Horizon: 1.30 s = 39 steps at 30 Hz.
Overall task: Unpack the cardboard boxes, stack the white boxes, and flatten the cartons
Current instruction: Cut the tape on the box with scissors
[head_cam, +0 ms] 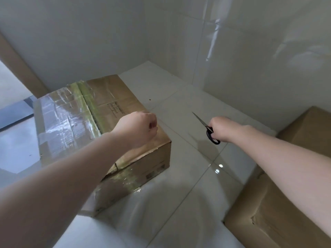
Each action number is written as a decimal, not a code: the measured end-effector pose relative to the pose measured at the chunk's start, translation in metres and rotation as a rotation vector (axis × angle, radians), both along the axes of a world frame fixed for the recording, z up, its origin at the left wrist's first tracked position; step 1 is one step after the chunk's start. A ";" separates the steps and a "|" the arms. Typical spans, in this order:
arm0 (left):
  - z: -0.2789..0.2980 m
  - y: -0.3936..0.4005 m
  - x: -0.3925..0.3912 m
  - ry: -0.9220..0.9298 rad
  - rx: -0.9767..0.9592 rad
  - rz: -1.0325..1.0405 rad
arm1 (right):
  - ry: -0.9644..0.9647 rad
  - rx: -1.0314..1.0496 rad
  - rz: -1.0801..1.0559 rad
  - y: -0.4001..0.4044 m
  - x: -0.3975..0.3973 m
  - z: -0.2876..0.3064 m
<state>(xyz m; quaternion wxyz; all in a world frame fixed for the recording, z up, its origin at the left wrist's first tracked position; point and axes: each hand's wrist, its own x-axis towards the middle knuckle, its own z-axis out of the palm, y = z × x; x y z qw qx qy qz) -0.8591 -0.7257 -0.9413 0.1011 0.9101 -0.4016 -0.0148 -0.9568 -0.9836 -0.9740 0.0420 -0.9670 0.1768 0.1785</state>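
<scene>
A sealed brown cardboard box (75, 111), wrapped with clear and greenish tape, sits on the white tiled floor at centre left. My left hand (138, 129) hovers over its right top edge with fingers curled and nothing visible in them. Whether it touches the box I cannot tell. To the right of the box, above bare floor, my right hand (221, 128) grips black-handled scissors (206, 127) with the blades together, pointing up and left.
More brown cartons (279, 194) stand along the right edge, reaching to the bottom right corner. White tiled walls (250, 51) meet in a corner behind. A brown door frame (19, 68) stands at far left. Glossy floor tiles (188, 176) lie between the box and the cartons.
</scene>
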 end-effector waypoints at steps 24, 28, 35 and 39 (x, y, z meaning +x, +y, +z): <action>-0.058 -0.078 0.031 0.104 -0.042 -0.112 | 0.068 0.040 -0.153 -0.058 0.046 -0.165; -0.056 -0.075 0.032 0.103 -0.044 -0.106 | 0.066 0.058 -0.146 -0.058 0.044 -0.159; -0.037 -0.040 0.037 0.000 -0.004 -0.067 | -0.267 0.161 -0.036 -0.008 0.085 -0.099; -0.015 0.015 0.043 -0.150 0.082 0.000 | -0.571 0.295 0.098 0.059 0.109 -0.034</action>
